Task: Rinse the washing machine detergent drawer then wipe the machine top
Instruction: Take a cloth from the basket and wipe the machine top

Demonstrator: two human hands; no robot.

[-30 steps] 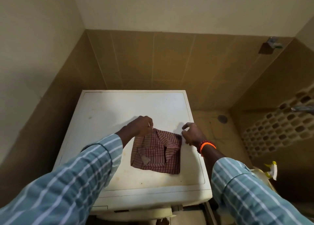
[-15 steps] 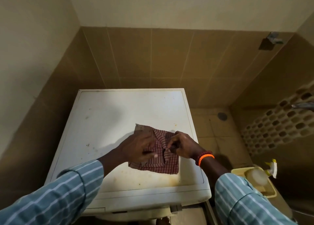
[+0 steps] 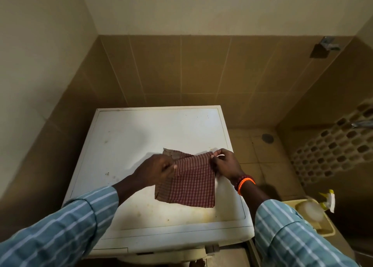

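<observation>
While left hand (image 3: 159,170) and right hand (image 3: 225,162) pinch cloth (image 3: 189,183) corners mid-frame: square fold, press flat, then sweep stained top (image 3: 141,137) edge to edge.

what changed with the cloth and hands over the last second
The cloth went from crumpled to a flatter folded square. One second ago only the left hand held it, at its far left corner, while the right hand hovered beside it. Now both hands pinch its far edge, one at each end. The cloth stayed on the right front of the machine top; the spray bottle stayed put.
</observation>
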